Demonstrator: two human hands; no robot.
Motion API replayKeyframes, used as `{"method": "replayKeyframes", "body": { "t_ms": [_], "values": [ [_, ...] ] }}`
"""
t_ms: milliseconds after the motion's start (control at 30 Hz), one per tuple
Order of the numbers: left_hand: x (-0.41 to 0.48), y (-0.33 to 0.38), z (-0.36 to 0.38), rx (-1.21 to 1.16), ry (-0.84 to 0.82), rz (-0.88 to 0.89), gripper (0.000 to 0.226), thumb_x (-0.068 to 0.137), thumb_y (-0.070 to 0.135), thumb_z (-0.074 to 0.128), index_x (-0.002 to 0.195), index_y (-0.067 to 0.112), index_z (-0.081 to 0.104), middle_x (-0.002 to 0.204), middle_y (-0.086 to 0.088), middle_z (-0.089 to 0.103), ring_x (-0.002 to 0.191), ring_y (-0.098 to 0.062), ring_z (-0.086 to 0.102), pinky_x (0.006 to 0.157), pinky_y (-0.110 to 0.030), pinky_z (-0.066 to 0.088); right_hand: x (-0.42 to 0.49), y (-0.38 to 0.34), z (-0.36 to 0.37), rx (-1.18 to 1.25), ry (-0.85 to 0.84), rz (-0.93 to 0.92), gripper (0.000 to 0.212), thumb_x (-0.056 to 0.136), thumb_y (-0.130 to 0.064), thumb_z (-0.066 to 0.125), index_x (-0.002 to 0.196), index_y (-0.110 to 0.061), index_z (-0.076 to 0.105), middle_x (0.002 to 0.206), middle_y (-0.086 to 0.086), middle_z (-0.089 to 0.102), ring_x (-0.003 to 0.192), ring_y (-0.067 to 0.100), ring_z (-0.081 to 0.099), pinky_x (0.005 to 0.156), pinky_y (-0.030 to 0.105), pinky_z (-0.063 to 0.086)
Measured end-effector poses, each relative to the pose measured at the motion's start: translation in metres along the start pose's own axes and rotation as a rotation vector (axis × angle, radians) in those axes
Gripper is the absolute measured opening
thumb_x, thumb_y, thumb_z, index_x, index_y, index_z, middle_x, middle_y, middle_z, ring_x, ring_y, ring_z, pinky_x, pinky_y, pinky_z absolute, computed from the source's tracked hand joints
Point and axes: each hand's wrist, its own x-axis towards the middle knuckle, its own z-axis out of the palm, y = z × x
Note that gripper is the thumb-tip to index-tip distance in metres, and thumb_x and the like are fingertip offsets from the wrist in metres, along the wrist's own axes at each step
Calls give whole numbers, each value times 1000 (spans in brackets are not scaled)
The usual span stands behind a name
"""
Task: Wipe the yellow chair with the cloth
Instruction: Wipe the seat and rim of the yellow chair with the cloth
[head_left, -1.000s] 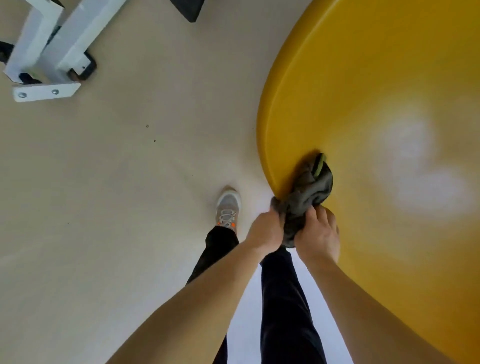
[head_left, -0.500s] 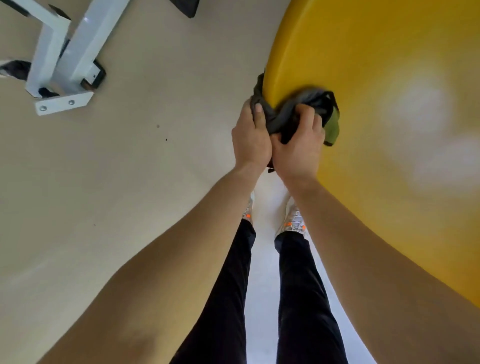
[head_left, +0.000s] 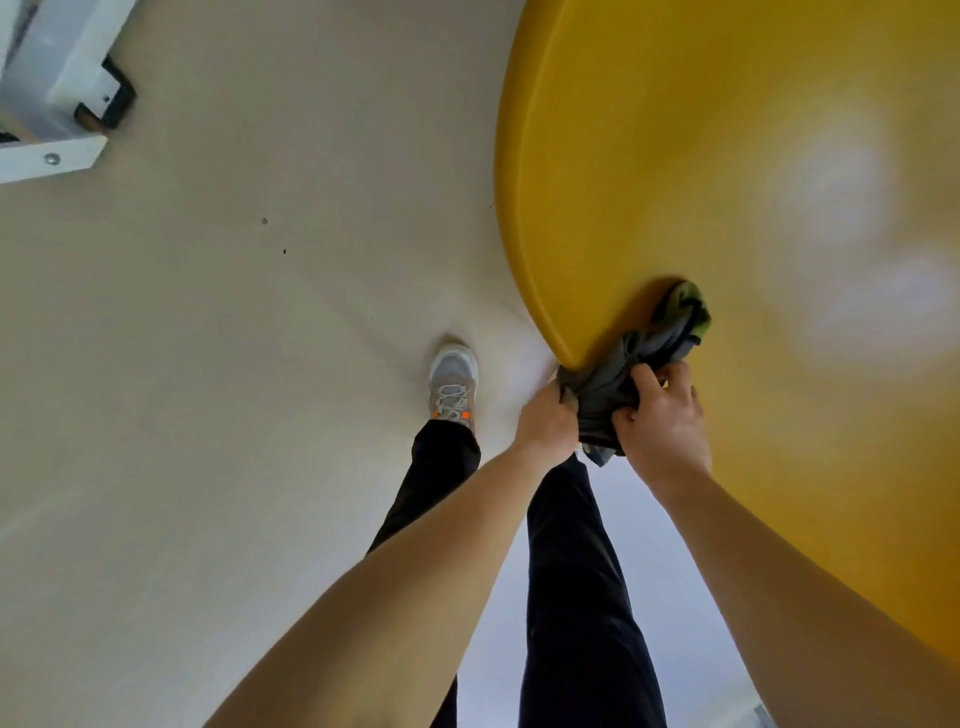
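The yellow chair (head_left: 727, 156) fills the right side of the head view as a large, glossy, rounded shell with a curved left rim. A bunched dark grey cloth (head_left: 631, 371) with a green patch is draped over the rim's lower part. My left hand (head_left: 545, 426) clutches the cloth's end on the outer side of the rim. My right hand (head_left: 662, 421) grips the cloth on the inner, yellow side, pressing it against the shell. Both hands sit side by side, almost touching.
A white metal frame foot (head_left: 47, 109) with a black pad stands on the beige floor (head_left: 234, 338) at the upper left. My legs in black trousers and one grey shoe (head_left: 453, 382) are below the hands, close to the chair rim.
Both hands slid the cloth along the rim from the upper part back down toward me. One foot has stepped forward on the floor.
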Motion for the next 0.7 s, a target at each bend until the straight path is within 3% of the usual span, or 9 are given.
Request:
{"method": "replayKeyframes", "body": {
  "t_ms": [100, 200, 300, 400, 500, 567, 633, 700],
  "values": [
    [-8, 18, -25, -50, 121, -25, 40, 107, 33, 32, 122, 8, 60, 120, -17, 65, 110, -36, 60, 97, -47, 48, 9, -18, -20, 191, -3, 164, 28, 79, -17, 69, 105, -11, 61, 110, 14, 56, 86, 34, 53, 71, 35, 45],
    [-31, 52, -74, -99, 307, 14, 45, 107, 37, 33, 125, 6, 61, 123, -18, 64, 113, -35, 59, 98, -45, 47, 25, -65, -60, 433, 12, 209, 25, 75, -24, 73, 97, -15, 64, 89, 6, 65, 78, 25, 56, 66, 28, 42],
    [-53, 102, -139, -209, 476, 137, 40, 106, 36, 39, 114, 8, 65, 111, -14, 68, 103, -30, 63, 87, -38, 51, 42, -126, -121, 628, -21, 101, 16, 76, -23, 72, 86, -17, 61, 72, -4, 61, 68, 20, 58, 53, 23, 39],
    [-81, 175, -204, -342, 563, 289, 33, 101, 40, 50, 96, 12, 66, 93, -4, 69, 89, -21, 67, 68, -24, 48, 50, -178, -192, 796, 70, -39, 16, 78, -19, 69, 75, -18, 54, 65, -7, 55, 57, 9, 51, 45, 16, 36],
    [-114, 260, -240, -353, 587, 463, 36, 96, 49, 56, 108, 16, 62, 99, 3, 66, 86, -6, 63, 60, -9, 47, 52, -207, -261, 1023, 197, -90, 19, 76, -21, 65, 72, -13, 48, 64, -1, 51, 56, 18, 46, 48, 27, 39],
    [-129, 312, -248, -367, 603, 609, 37, 95, 49, 58, 116, 18, 58, 105, 7, 64, 93, -4, 61, 72, -9, 50, 55, -210, -301, 1273, 242, -65, 17, 78, -18, 62, 77, -10, 47, 66, 7, 51, 55, 23, 49, 46, 32, 42],
    [-134, 350, -247, -379, 571, 701, 32, 98, 47, 53, 120, 24, 54, 105, 14, 61, 100, -4, 60, 85, -20, 52, 63, -198, -330, 1434, 282, -16, 13, 84, -16, 60, 86, -9, 49, 72, 5, 54, 57, 17, 57, 45, 28, 45],
    [-125, 369, -238, -270, 565, 707, 33, 103, 38, 46, 132, 25, 51, 110, 16, 59, 106, -6, 60, 86, -20, 48, 77, -174, -340, 1408, 324, 70, 17, 85, -25, 59, 95, -13, 52, 86, 2, 62, 76, 18, 65, 60, 36, 56]
  ]
}}
